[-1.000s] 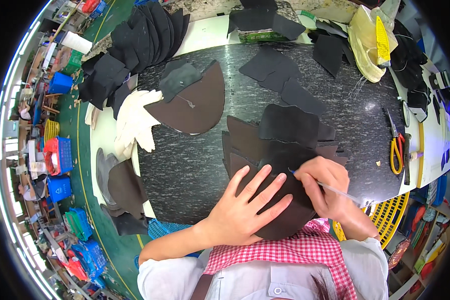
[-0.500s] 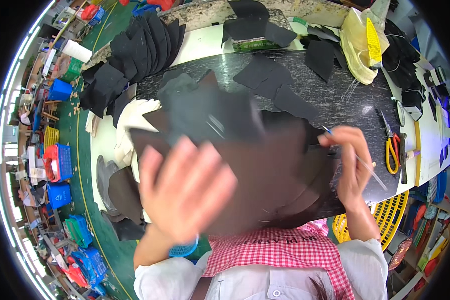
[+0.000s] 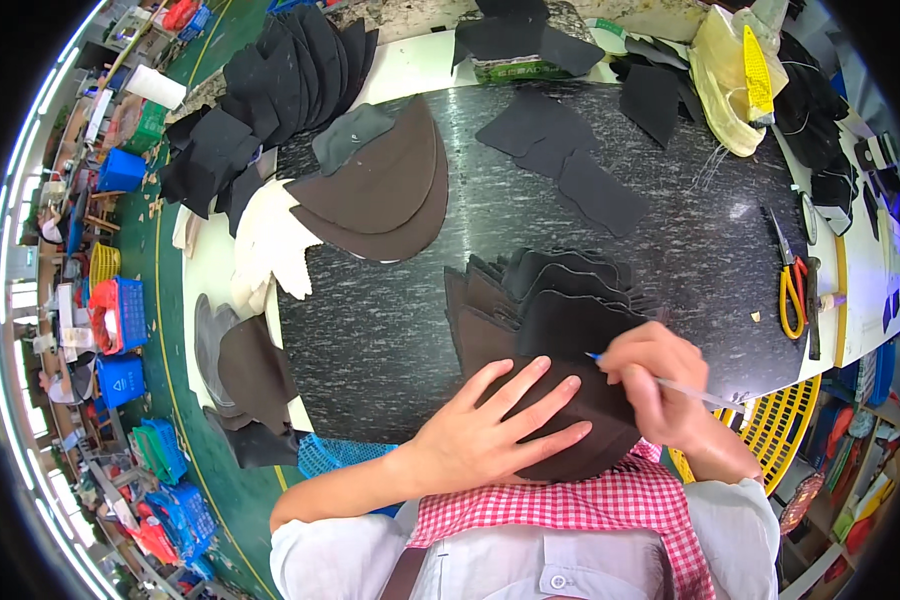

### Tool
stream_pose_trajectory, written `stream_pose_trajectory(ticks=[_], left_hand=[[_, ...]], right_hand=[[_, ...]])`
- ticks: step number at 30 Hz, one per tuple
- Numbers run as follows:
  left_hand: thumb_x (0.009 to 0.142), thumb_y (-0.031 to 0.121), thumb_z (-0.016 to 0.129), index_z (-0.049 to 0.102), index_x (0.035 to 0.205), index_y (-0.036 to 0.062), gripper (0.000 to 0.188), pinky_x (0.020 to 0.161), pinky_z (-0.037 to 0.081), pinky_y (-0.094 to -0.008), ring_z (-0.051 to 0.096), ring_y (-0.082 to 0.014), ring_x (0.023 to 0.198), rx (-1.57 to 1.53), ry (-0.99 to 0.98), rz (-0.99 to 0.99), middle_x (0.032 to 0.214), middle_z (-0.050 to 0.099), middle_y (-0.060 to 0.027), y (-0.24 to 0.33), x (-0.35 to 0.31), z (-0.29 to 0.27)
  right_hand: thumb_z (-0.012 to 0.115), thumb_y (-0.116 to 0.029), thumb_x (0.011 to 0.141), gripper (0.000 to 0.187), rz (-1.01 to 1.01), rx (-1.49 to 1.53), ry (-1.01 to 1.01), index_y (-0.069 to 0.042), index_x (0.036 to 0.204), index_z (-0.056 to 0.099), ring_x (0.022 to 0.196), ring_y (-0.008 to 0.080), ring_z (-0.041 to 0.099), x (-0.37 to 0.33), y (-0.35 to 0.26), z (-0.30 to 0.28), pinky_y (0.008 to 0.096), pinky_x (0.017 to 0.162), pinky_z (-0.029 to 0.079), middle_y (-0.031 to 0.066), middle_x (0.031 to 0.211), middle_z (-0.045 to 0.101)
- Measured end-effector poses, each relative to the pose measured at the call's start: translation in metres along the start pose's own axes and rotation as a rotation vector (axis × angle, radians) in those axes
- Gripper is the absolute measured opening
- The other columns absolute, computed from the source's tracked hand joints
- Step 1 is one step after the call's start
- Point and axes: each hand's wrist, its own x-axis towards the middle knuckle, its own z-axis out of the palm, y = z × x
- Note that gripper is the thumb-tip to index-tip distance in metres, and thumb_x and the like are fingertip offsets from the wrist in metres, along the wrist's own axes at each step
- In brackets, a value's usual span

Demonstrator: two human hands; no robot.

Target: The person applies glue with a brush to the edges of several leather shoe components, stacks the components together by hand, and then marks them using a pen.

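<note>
My left hand (image 3: 505,425) lies flat with fingers spread on a stack of dark brown and black cut pieces (image 3: 490,315) at the table's near edge. The pieces overlap like a fan, their wavy edges facing away from me. In my right hand (image 3: 662,382) is a slim pen with a clear barrel (image 3: 700,394), pinched between thumb and fingers. Its blue tip is at the top piece, where black meets brown; whether it touches, I cannot tell. Beyond the left hand lie curved brown pieces (image 3: 385,195), with a small grey-green piece (image 3: 352,138) beside them.
Black pieces (image 3: 560,150) lie at mid-table, and a fanned black pile (image 3: 290,80) stands back left. White pieces (image 3: 270,240) rest on the left edge. Yellow-handled scissors (image 3: 792,290) lie at right, above a yellow basket (image 3: 775,425). A pale yellow bag (image 3: 720,90) stands back right.
My left hand, blurred over a moving brown sheet before, now rests on the stack. My right hand has come left and down with the pen. The curved brown pieces now lie at back left.
</note>
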Motion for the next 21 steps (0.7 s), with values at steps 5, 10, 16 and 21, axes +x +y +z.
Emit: stream_pose_trajectory(ticks=[5, 10, 16, 21], left_hand=[[0.062, 0.044, 0.074, 0.059, 0.124, 0.0282, 0.066, 0.095, 0.038, -0.0481, 0.045, -0.0308, 0.124, -0.148, -0.06, -0.026, 0.138, 0.047, -0.0055, -0.001, 0.003, -0.012], [0.061, 0.033, 0.071, 0.061, 0.122, 0.0212, 0.063, 0.092, 0.041, -0.0484, 0.046, -0.0328, 0.123, -0.232, -0.159, -0.002, 0.138, 0.047, -0.0084, -0.004, 0.008, -0.026], [0.065, 0.02, 0.065, 0.065, 0.112, 0.021, 0.047, 0.09, 0.045, -0.0455, 0.06, -0.0316, 0.104, 0.081, 0.069, 0.09, 0.121, 0.06, -0.0103, 0.0, 0.006, -0.04], [0.072, 0.031, 0.07, 0.058, 0.12, 0.0132, 0.052, 0.098, 0.034, -0.056, 0.049, -0.037, 0.12, 0.535, 0.096, -0.322, 0.125, 0.053, -0.0179, -0.041, 0.002, -0.092]], right_hand=[[0.056, 0.002, 0.082, 0.006, -0.054, -0.065, 0.001, 0.0, 0.085, 0.062, 0.057, 0.0212, 0.059, -0.002, 0.005, 0.008, 0.0302, 0.051, 0.046, 0.0122, 0.076, 0.062], [0.046, -0.003, 0.09, 0.018, -0.002, -0.087, 0.037, 0.002, 0.083, 0.061, 0.05, 0.0136, 0.052, 0.001, 0.004, 0.011, 0.0263, 0.048, 0.043, 0.0123, 0.075, 0.06], [0.038, -0.009, 0.095, 0.029, 0.095, 0.399, 0.387, -0.001, 0.077, 0.059, 0.051, 0.0077, 0.046, -0.011, 0.011, -0.005, 0.0224, 0.045, 0.037, 0.0112, 0.076, 0.056], [0.048, -0.012, 0.093, 0.021, 0.186, 0.182, 0.127, -0.001, 0.083, 0.063, 0.053, 0.014, 0.052, -0.023, 0.009, -0.015, 0.0273, 0.046, 0.04, 0.0107, 0.072, 0.059]])
